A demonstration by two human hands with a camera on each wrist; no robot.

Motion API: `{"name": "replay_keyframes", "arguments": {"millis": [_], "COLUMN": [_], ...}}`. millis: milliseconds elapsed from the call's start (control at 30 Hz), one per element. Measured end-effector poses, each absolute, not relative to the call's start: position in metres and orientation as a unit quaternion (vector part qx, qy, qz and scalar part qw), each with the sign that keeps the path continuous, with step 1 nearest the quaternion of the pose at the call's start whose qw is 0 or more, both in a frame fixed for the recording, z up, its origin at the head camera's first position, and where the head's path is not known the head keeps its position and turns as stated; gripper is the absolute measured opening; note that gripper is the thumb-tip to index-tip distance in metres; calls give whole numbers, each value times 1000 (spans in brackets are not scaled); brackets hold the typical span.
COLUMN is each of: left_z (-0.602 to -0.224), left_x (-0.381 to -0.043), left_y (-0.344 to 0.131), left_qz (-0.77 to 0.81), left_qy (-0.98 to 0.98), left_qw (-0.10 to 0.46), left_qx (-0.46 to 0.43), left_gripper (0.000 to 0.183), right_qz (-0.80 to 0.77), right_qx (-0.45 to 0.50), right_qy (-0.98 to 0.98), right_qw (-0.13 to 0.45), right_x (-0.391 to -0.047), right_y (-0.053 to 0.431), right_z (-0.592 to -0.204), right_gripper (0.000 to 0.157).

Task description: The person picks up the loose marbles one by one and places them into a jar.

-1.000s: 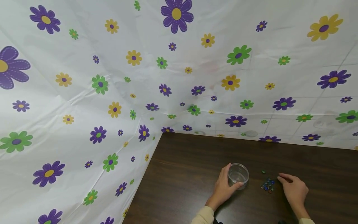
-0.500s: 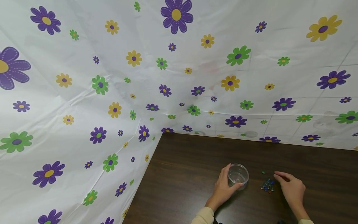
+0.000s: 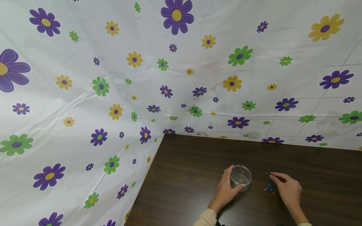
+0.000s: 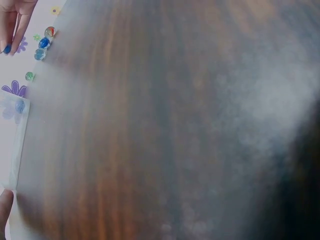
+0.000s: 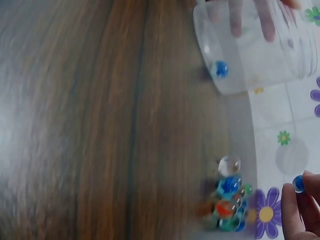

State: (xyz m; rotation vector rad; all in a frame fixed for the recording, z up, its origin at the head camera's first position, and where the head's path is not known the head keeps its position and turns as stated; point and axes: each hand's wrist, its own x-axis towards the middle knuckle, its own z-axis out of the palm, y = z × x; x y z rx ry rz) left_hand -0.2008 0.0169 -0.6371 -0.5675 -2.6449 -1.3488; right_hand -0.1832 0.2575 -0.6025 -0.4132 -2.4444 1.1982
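Observation:
My left hand (image 3: 224, 191) grips a clear round plastic jar (image 3: 249, 184) standing on the table, thumb on the near side and fingers on the far side. A blue marble (image 5: 220, 69) shows through the jar's wall near its base and looks to be inside. Between thumb and fingertip, my right hand (image 3: 289, 190) pinches another blue marble (image 5: 298, 184), held over the far side of the pile. Several glass marbles (image 5: 229, 186), clear, blue, red-orange and green, lie clustered right of the jar, partly hidden by that hand in the head view. A green marble (image 3: 266, 173) lies just beyond them.
The dark wood-grain table (image 3: 198, 157) meets a white flower-print sheet (image 3: 198, 62) hanging along its back and left edges. Pale sleeves (image 3: 206, 217) cover the wrists.
My right hand has moved leftward from the right of the pile to above its far edge. The left hand and jar have stayed in place.

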Motion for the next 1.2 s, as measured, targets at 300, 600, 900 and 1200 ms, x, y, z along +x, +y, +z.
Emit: {"name": "replay_keyframes", "arguments": {"millis": [300,600,900,1200], "left_z": [-639,-639,-638,-638], "left_x": [-201,-199,-198,-198], "left_y": [17,18,19,18], "left_qz": [-448,-451,-453,-453], "left_qy": [-872,-872,-871,-871], "left_qw": [57,51,48,47], "left_qx": [-189,-185,-185,-185], "left_gripper": [84,84,83,83], "right_qz": [462,491,520,527], "right_qx": [-154,-157,-121,-104], "right_qy": [-856,-847,-838,-834], "right_qw": [172,131,115,124], "right_x": [-185,-184,-187,-188], "right_y": [244,229,216,204], "right_z": [-587,-573,-568,-564], "right_gripper": [23,32,35,27]}}
